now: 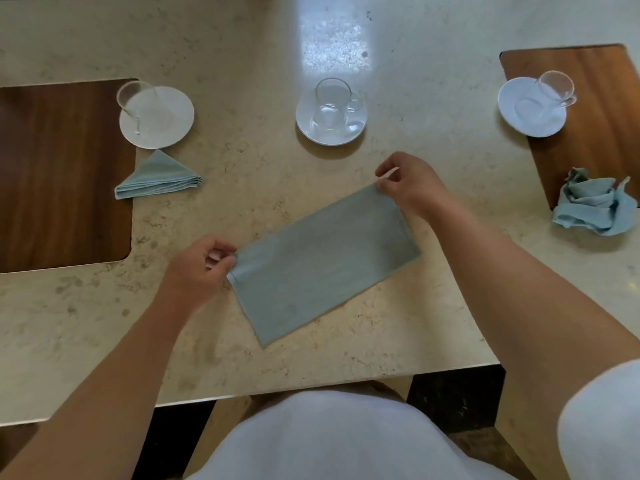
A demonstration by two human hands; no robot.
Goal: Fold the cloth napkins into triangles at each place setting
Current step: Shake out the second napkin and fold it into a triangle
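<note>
1. The beige stone table (242,64) carries a white middle saucer (308,128) toward its far side.
2. A dark wooden left mat (65,174) lies well to the left of the middle saucer. A lighter right mat (595,150) lies well to its right.
3. A left saucer (173,128) sits level with the middle saucer, overlapping the left mat's edge.
4. A triangle napkin (157,178), blue, lies left of and nearer than the middle saucer, just beside the left mat.
5. A flat napkin (322,261), a blue rectangle, lies slanted straight in front of the middle saucer.
6. A crumpled napkin (595,206) lies right of and nearer than the middle saucer, partly on the right mat's corner.
</note>
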